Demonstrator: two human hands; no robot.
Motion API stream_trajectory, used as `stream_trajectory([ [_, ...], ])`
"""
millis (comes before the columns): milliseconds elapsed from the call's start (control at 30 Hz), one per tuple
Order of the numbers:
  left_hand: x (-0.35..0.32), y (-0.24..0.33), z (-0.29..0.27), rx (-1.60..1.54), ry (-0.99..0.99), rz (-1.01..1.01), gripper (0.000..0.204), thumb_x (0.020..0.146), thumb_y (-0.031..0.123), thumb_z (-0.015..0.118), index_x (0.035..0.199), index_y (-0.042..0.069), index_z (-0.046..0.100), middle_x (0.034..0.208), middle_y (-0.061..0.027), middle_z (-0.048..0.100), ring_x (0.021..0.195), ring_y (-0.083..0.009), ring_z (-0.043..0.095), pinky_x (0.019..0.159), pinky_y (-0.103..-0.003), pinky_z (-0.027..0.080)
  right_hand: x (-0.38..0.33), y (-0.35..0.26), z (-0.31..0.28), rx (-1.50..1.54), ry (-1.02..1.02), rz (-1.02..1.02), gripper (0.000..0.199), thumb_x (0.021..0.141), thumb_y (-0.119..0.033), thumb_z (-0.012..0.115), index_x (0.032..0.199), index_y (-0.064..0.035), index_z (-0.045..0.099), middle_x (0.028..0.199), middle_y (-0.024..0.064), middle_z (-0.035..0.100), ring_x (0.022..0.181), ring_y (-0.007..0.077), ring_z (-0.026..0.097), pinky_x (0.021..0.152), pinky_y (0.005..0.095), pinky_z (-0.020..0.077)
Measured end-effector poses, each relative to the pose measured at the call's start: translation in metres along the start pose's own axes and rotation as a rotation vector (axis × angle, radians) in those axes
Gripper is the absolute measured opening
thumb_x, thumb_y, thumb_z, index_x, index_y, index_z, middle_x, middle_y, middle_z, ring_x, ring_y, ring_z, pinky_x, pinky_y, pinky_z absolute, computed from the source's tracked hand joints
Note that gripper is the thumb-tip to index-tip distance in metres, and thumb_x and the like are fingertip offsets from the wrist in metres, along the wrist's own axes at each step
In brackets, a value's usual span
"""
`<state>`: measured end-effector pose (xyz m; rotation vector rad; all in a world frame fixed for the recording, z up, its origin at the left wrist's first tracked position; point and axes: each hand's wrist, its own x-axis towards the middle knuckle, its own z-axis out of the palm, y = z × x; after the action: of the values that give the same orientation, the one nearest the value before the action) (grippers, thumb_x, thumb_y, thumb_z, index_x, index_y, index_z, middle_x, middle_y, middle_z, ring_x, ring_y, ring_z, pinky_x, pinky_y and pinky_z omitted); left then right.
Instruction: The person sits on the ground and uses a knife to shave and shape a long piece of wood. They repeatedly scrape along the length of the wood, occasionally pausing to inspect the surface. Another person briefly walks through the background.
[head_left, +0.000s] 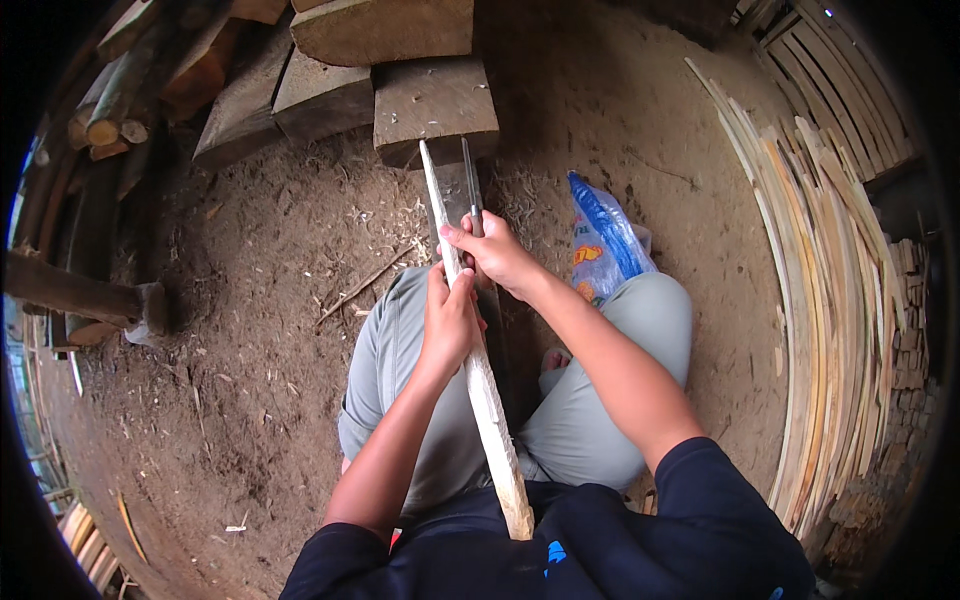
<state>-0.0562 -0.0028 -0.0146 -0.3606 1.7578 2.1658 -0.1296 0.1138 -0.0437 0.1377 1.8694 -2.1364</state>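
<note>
A long pale wooden stick (487, 405), roughly shaved, runs from against my shirt up between my knees. Its narrow far tip reaches the near edge of a wooden block. My left hand (450, 318) is wrapped round the stick about midway. Just beyond it, my right hand (492, 252) grips a knife (471, 180), whose slim blade points away, alongside the stick on its right. The right thumb presses against the stick. Fingers hide most of the knife's handle.
Ahead stands the wooden block (432, 100), with more cut timber (235, 125) and logs at far left. A blue and clear plastic bag (605, 240) lies beside my right knee. Long split strips (815, 330) are stacked on the right. Shavings litter the dirt floor (260, 400).
</note>
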Motion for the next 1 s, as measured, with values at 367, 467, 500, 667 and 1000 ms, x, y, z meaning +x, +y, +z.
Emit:
stream_trajectory([
  [367, 0.012, -0.017, -0.017, -0.125, -0.105, 0.059, 0.03, 0.098, 0.029, 0.051, 0.117, 0.007, 0.044, 0.081, -0.0025, 0.051, 0.057, -0.0099, 0.051, 0.044, -0.026, 0.045, 0.0, -0.005, 0.004, -0.026, 0.032, -0.025, 0.033, 0.087, -0.028, 0.072, 0.085, -0.0133, 0.042, 0.073, -0.0017, 0.056, 0.058, 0.0048, 0.051, 0.048, 0.0209, 0.0405],
  [467, 0.006, 0.001, -0.019, -0.069, -0.134, -0.042, 0.032, 0.098, 0.03, 0.052, 0.119, 0.006, 0.045, 0.084, -0.0024, 0.052, 0.061, -0.0089, 0.05, 0.051, -0.025, 0.045, -0.007, -0.017, 0.001, -0.091, 0.008, 0.025, 0.033, 0.087, -0.027, 0.072, 0.085, -0.0124, 0.043, 0.072, -0.0016, 0.055, 0.058, 0.0048, 0.05, 0.049, 0.0211, 0.0409],
  [500, 0.008, -0.005, -0.023, -0.02, -0.144, 0.012, 0.032, 0.098, 0.03, 0.052, 0.119, 0.006, 0.045, 0.084, -0.0019, 0.051, 0.063, -0.0086, 0.05, 0.054, -0.025, 0.044, -0.01, -0.02, 0.003, -0.11, -0.008, 0.06, 0.033, 0.087, -0.026, 0.072, 0.085, -0.0121, 0.043, 0.072, -0.0015, 0.055, 0.058, 0.0048, 0.05, 0.049, 0.0212, 0.0411],
  [667, 0.012, -0.013, -0.026, 0.076, -0.156, 0.047, 0.032, 0.099, 0.029, 0.05, 0.119, 0.004, 0.045, 0.083, 0.0001, 0.05, 0.07, -0.0073, 0.046, 0.063, -0.023, 0.039, -0.004, -0.015, 0.003, -0.075, -0.022, 0.051, 0.032, 0.088, -0.024, 0.071, 0.085, -0.0119, 0.042, 0.072, -0.0006, 0.055, 0.058, 0.0055, 0.05, 0.05, 0.0222, 0.042],
  [1000, 0.014, -0.009, -0.026, 0.129, -0.133, 0.093, 0.03, 0.099, 0.03, 0.05, 0.114, 0.005, 0.045, 0.081, 0.0012, 0.048, 0.07, -0.0066, 0.045, 0.061, -0.023, 0.038, -0.004, -0.019, 0.006, -0.05, -0.017, 0.068, 0.031, 0.089, -0.023, 0.07, 0.087, -0.0123, 0.041, 0.075, -0.0007, 0.054, 0.06, 0.0065, 0.051, 0.052, 0.0228, 0.0428],
])
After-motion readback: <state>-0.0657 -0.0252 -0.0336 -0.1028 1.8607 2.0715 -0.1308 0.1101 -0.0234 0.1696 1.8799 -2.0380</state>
